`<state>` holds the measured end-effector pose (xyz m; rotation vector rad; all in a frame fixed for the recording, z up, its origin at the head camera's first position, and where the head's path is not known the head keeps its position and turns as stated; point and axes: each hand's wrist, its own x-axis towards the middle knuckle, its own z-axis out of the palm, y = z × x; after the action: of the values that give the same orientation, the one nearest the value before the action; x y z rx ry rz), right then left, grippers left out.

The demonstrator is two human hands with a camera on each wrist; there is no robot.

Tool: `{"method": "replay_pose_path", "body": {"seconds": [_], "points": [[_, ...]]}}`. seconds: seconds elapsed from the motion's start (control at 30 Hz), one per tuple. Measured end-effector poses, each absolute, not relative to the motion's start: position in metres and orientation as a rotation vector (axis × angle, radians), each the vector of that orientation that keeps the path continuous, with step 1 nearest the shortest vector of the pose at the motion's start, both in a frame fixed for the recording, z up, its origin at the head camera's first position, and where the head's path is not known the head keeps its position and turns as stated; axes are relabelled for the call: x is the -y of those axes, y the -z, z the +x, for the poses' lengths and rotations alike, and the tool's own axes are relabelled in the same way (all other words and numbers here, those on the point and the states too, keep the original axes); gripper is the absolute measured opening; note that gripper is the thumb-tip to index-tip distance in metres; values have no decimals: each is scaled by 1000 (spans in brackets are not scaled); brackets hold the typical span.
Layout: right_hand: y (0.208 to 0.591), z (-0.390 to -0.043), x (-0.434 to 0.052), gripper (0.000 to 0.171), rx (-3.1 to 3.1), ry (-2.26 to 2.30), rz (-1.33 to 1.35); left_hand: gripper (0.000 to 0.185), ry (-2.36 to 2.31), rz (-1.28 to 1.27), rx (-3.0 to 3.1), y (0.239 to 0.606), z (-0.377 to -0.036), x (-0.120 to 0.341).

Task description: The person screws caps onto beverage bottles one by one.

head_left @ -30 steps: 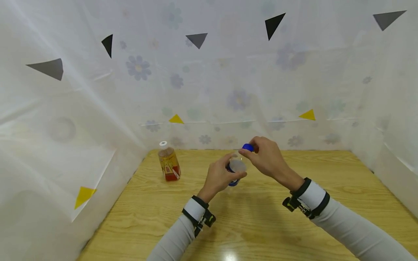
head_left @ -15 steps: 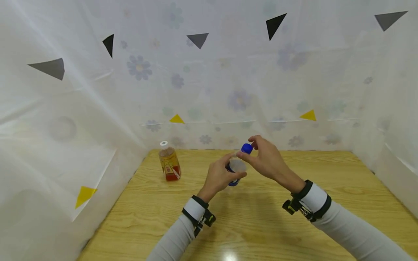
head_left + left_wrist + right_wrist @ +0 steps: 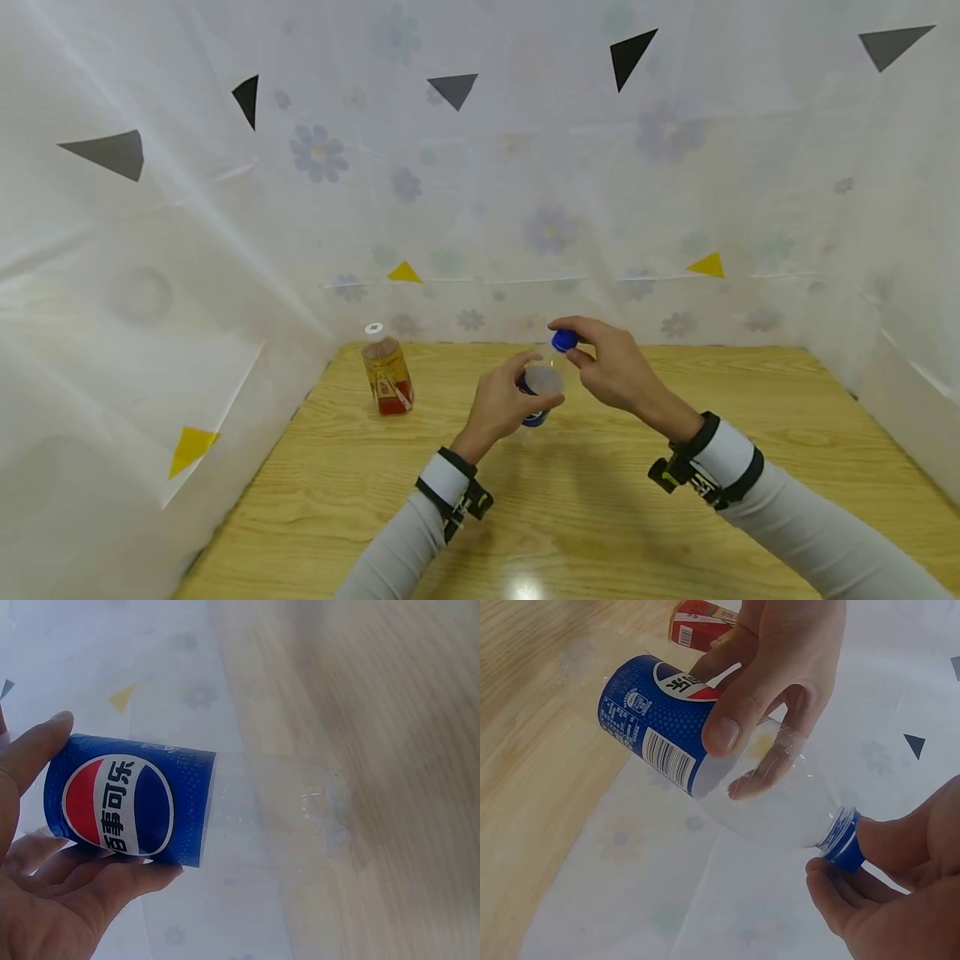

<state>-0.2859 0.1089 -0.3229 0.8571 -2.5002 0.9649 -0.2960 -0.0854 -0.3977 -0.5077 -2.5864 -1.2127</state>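
Observation:
A clear plastic cola bottle [image 3: 545,382] with a blue label [image 3: 131,802] is gripped by my left hand [image 3: 501,407], thumb and fingers around the label and upper body. No liquid shows inside it. Its blue cap [image 3: 565,340] sits on the neck, pinched between thumb and fingers of my right hand [image 3: 618,368]. In the right wrist view the cap [image 3: 847,853] is at the bottle's mouth, with the threaded neck just showing beside it. I cannot tell whether the bottle's base touches the table.
A second bottle [image 3: 387,377] with a white cap, a yellow and red label and brownish contents stands at the table's back left. The wooden table [image 3: 600,517] meets pale flowered curtains [image 3: 487,208] behind and at both sides.
My right fingers have shifted around the cap: the thumb swung left, then came back to the right, with the index finger now over the far side. The left hand stays put.

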Motion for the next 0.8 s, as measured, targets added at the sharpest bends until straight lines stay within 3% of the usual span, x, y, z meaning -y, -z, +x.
{"method": "replay_pose_path", "body": {"seconds": [0.63, 0.8], "points": [[325, -288, -110, 22, 2423, -954, 791, 71, 1182, -498, 2608, 397, -295, 84], [325, -290, -111, 24, 2445, -955, 731, 71, 1184, -504, 2608, 398, -295, 84]]}}
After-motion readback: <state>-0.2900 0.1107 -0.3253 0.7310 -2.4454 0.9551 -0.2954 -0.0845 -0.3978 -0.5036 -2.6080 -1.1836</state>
